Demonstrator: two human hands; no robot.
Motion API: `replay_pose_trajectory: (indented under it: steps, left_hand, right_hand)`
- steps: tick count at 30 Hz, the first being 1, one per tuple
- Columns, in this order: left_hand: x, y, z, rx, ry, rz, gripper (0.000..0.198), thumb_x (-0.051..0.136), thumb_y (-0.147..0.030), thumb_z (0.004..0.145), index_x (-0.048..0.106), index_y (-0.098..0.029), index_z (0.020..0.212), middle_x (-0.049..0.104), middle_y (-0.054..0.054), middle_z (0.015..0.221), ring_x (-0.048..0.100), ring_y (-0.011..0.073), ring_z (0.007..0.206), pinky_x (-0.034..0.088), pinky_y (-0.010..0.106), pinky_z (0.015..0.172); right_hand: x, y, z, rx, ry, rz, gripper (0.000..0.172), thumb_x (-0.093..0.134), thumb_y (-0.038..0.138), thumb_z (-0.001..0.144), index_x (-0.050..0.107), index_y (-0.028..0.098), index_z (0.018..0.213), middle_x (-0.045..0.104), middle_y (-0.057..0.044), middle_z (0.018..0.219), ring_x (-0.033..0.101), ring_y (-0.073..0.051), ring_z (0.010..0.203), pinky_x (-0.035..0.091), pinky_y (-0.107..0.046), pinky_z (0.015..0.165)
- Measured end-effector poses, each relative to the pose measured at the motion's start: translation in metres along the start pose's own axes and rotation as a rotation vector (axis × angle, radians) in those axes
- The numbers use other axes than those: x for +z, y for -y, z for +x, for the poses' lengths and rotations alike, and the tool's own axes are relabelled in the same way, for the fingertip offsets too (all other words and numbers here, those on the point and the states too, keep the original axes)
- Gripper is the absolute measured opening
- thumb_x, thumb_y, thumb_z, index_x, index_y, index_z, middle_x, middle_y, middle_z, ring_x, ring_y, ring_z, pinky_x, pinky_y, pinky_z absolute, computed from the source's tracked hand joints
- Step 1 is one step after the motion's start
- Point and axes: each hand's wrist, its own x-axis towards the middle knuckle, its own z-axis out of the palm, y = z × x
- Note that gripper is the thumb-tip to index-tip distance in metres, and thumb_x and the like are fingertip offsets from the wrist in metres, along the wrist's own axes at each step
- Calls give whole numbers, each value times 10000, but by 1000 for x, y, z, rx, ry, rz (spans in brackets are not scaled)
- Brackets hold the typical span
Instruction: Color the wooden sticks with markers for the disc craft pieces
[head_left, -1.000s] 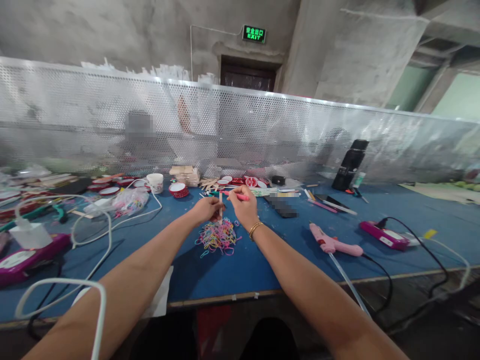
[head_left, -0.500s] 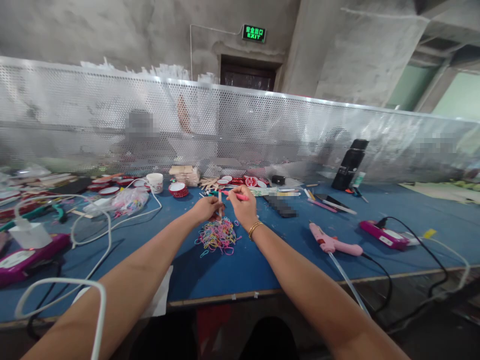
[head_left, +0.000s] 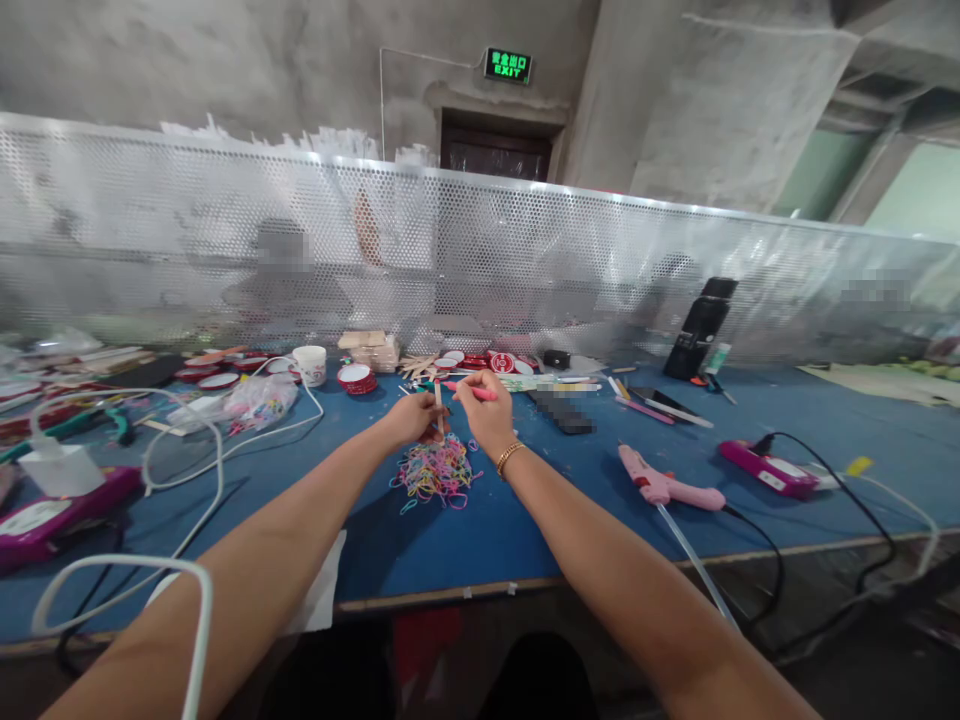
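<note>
My left hand (head_left: 417, 417) is closed on a pale wooden craft stick (head_left: 439, 408), which it holds upright. In my right hand (head_left: 487, 408) is a pink marker (head_left: 480, 393), gripped like a pen. The marker's tip points left and meets or nearly meets the upper part of the stick; I cannot tell whether it touches. Just below both hands lies a loose heap of colourful rubber bands (head_left: 437, 472) on the blue table (head_left: 450, 560).
A pink glue gun (head_left: 664, 482) lies to the right, near a purple power strip (head_left: 769, 470). White cable (head_left: 219, 450) loops across the left side. Red-rimmed lids (head_left: 356, 378), a paper cup (head_left: 310, 366) and a black bottle (head_left: 699, 330) stand towards the perforated metal screen (head_left: 510, 270).
Almost nothing differs. Both hands keep the same place, with the marker still against or close to the top of the stick.
</note>
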Motion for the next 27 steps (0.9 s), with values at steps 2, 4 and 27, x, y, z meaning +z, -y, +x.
replay_pose_trajectory:
  steps: [2,4,27]
  left_hand:
    - [0,1,0,0,1,-8,36,473,-184,877,503,-166,868,654,12,659,610,115,473,409,194,438]
    - [0,1,0,-1,0,-14,24,479,-180,871,499,-170,882,651,6,656,610,115,472,415,194,441]
    - [2,-3,-5,-10,37,-14,140,535,-271,855,505,-161,774,655,19,653,608,115,466,435,205,454]
  right_hand:
    - [0,1,0,11,2,13,120,544,307,801,561,205,740,640,11,687,597,-144,669,445,-262,697]
    - [0,1,0,15,2,21,111,536,295,800,560,204,740,640,11,680,592,-140,652,442,-258,683]
    - [0,3,-1,-9,31,7,126,513,305,811,547,202,746,638,8,694,607,-139,667,448,-256,699]
